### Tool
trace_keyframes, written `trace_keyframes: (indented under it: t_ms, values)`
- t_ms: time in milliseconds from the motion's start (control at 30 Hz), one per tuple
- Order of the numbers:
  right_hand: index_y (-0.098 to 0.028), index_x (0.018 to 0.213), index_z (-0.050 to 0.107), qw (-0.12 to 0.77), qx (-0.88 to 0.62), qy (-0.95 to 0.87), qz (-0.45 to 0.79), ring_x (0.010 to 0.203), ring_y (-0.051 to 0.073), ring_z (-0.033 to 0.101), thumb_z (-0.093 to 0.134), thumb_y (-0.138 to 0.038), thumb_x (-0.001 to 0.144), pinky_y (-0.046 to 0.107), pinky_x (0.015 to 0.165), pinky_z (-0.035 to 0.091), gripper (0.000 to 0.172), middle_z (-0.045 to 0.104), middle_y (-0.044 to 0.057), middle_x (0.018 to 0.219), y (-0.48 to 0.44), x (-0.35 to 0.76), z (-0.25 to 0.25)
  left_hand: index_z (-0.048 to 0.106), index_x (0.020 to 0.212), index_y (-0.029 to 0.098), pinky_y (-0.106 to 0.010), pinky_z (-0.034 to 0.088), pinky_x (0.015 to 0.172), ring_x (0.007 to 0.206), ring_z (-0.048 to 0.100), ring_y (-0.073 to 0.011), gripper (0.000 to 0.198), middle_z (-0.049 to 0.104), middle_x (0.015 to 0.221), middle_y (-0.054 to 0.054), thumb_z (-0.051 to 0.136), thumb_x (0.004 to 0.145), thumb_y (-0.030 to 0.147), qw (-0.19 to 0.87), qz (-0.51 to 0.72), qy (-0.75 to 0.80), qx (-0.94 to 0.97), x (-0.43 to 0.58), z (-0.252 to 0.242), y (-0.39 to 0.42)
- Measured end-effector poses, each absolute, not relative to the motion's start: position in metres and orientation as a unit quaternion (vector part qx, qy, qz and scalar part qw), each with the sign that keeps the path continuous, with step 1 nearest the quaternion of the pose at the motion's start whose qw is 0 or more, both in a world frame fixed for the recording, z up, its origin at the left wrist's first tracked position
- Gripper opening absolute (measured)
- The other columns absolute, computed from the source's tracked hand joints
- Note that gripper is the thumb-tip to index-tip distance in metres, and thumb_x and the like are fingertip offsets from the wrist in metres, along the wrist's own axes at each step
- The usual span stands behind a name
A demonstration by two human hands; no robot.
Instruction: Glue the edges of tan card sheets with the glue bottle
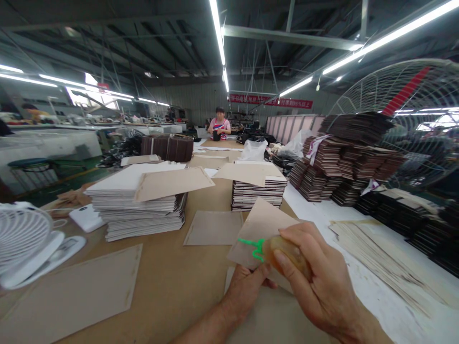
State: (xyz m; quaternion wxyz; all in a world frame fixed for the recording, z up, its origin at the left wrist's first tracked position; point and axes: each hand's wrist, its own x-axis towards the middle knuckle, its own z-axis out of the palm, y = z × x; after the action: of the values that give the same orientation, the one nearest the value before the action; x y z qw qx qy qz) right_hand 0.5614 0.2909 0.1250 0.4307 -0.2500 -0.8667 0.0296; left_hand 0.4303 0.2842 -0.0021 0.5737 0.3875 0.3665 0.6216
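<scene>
Amber bottle [289,254] in right hand [322,286], card [263,227] in left hand [247,286], stacks [143,210] behind

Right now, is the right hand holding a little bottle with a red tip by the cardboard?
No, the tip is green, not red. The head view shows the right hand holding the little bottle by the cardboard.

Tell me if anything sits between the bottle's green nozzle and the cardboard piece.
Nothing visible does. The right hand holds the bottle with its green nozzle right at the cardboard piece, which the left hand grips from below.
</scene>
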Motion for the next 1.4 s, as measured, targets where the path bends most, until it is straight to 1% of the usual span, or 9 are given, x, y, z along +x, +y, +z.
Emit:
trace_keyframes:
  t_ms: [233,433,600,733,867,967,1067,1233,1400]
  values:
    - [-0.014,0.108,0.054,0.519,-0.288,-0.797,-0.111,0.085,0.019,0.055,0.058,-0.023,0.088,0.032,0.073,0.045,0.023,0.057,0.008,0.097,0.319,0.576,0.144,0.069,0.111,0.019,-0.035,0.055,0.065,0.081,0.061,-0.0236,0.037,0.068,0.107,-0.009,0.069,0.079,0.039,0.572,0.616,0.387,0.379,0.431,-0.005,0.282]
    - [-0.013,0.109,0.055,0.534,-0.296,-0.781,-0.129,0.087,0.019,0.056,0.058,-0.023,0.087,0.032,0.074,0.046,0.024,0.057,0.009,0.098,0.323,0.578,0.144,0.064,0.119,0.021,-0.037,0.055,0.068,0.087,0.061,-0.0251,0.041,0.068,0.111,-0.008,0.067,0.082,0.038,0.574,0.613,0.384,0.383,0.430,-0.011,0.282]
    - [-0.014,0.109,0.054,0.541,-0.292,-0.779,-0.127,0.086,0.019,0.055,0.058,-0.023,0.088,0.032,0.074,0.045,0.024,0.057,0.008,0.098,0.321,0.578,0.146,0.066,0.116,0.020,-0.036,0.055,0.068,0.084,0.062,-0.0245,0.040,0.069,0.106,-0.008,0.067,0.082,0.040,0.576,0.605,0.393,0.386,0.430,-0.011,0.281]
    - [-0.015,0.108,0.053,0.516,-0.290,-0.800,-0.096,0.085,0.019,0.055,0.057,-0.024,0.088,0.032,0.073,0.045,0.022,0.056,0.008,0.097,0.321,0.578,0.147,0.067,0.113,0.020,-0.035,0.054,0.066,0.085,0.062,-0.0252,0.041,0.069,0.106,-0.008,0.070,0.079,0.043,0.574,0.609,0.401,0.373,0.430,-0.013,0.282]
    - [-0.015,0.108,0.053,0.529,-0.304,-0.783,-0.123,0.086,0.019,0.055,0.057,-0.025,0.089,0.032,0.074,0.045,0.021,0.056,0.008,0.097,0.322,0.584,0.148,0.069,0.109,0.019,-0.036,0.055,0.066,0.085,0.062,-0.0255,0.042,0.069,0.109,-0.009,0.072,0.076,0.045,0.574,0.615,0.401,0.364,0.430,-0.014,0.284]
    - [-0.017,0.105,0.054,0.501,-0.329,-0.791,-0.127,0.080,0.018,0.055,0.055,-0.028,0.090,0.031,0.069,0.044,0.019,0.055,0.006,0.094,0.322,0.591,0.151,0.071,0.103,0.017,-0.037,0.055,0.066,0.081,0.062,-0.0251,0.043,0.071,0.103,-0.010,0.073,0.074,0.048,0.567,0.616,0.413,0.359,0.430,-0.013,0.285]
    - [-0.018,0.102,0.053,0.481,-0.350,-0.794,-0.126,0.075,0.017,0.054,0.053,-0.030,0.092,0.031,0.066,0.043,0.016,0.054,0.005,0.090,0.319,0.597,0.154,0.072,0.101,0.017,-0.037,0.055,0.067,0.085,0.062,-0.0256,0.040,0.070,0.105,-0.010,0.072,0.076,0.048,0.568,0.619,0.405,0.362,0.429,-0.014,0.285]
    - [-0.018,0.104,0.053,0.494,-0.340,-0.793,-0.107,0.079,0.018,0.054,0.054,-0.029,0.090,0.032,0.069,0.044,0.017,0.054,0.005,0.093,0.318,0.596,0.154,0.070,0.106,0.020,-0.036,0.055,0.066,0.087,0.063,-0.0253,0.037,0.070,0.107,-0.008,0.071,0.078,0.045,0.572,0.617,0.394,0.369,0.429,-0.018,0.284]
    - [-0.018,0.104,0.053,0.483,-0.346,-0.799,-0.096,0.078,0.019,0.053,0.053,-0.028,0.090,0.033,0.069,0.044,0.016,0.054,0.006,0.092,0.318,0.596,0.155,0.073,0.096,0.017,-0.035,0.055,0.067,0.085,0.064,-0.0257,0.037,0.071,0.105,-0.010,0.072,0.077,0.048,0.563,0.610,0.414,0.374,0.430,-0.012,0.281]
